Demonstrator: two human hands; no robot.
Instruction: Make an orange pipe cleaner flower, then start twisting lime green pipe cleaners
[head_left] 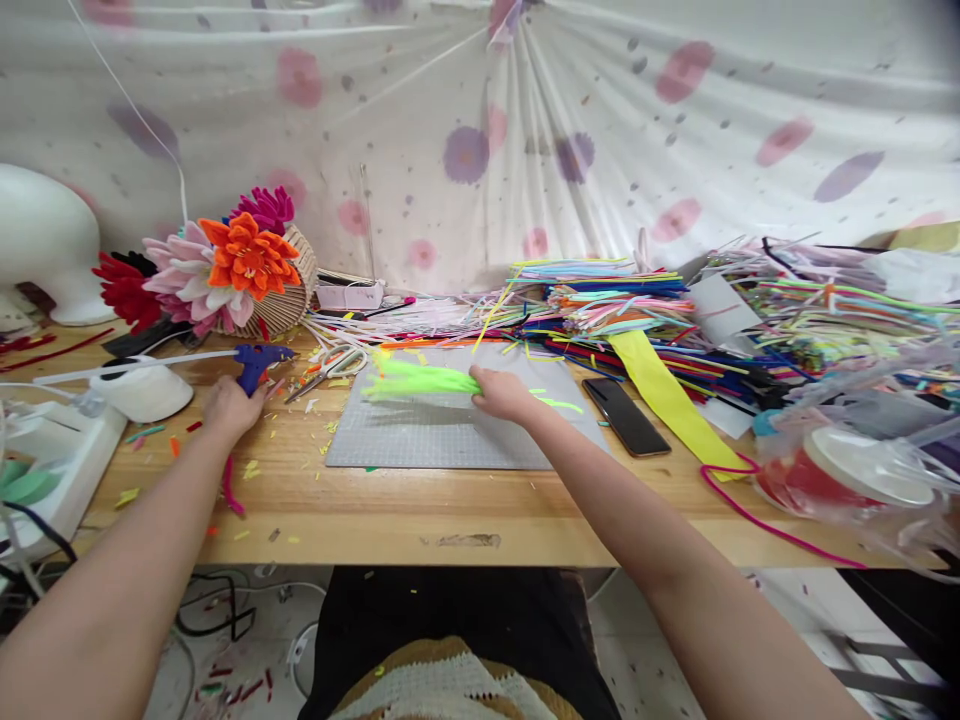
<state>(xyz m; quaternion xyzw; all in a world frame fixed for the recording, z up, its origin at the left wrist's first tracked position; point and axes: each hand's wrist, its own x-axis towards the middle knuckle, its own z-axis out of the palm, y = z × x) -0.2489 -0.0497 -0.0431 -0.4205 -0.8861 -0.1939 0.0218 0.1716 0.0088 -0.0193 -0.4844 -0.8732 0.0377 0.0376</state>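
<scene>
My right hand point(499, 393) is closed round one end of a bundle of neon yellow-green pipe cleaners point(424, 380). The bundle points left over a grey cutting mat point(450, 440), its far end blurred by motion. A few green stems lie on the mat to the right of that hand. My left hand point(231, 408) is at the left of the mat, its fingers closed at the handle of a blue hot glue gun point(259, 362); the grip is partly hidden. Scissors point(334, 365) with pale handles lie between the glue gun and the mat.
Pipe-cleaner flowers point(251, 258) in a woven basket stand back left. Heaps of coloured pipe cleaners point(615, 300) line the back. A phone point(626, 415), a yellow strip point(667, 395) and a plastic-wrapped red tub point(832, 470) are at right. A power strip point(67, 470) is at left.
</scene>
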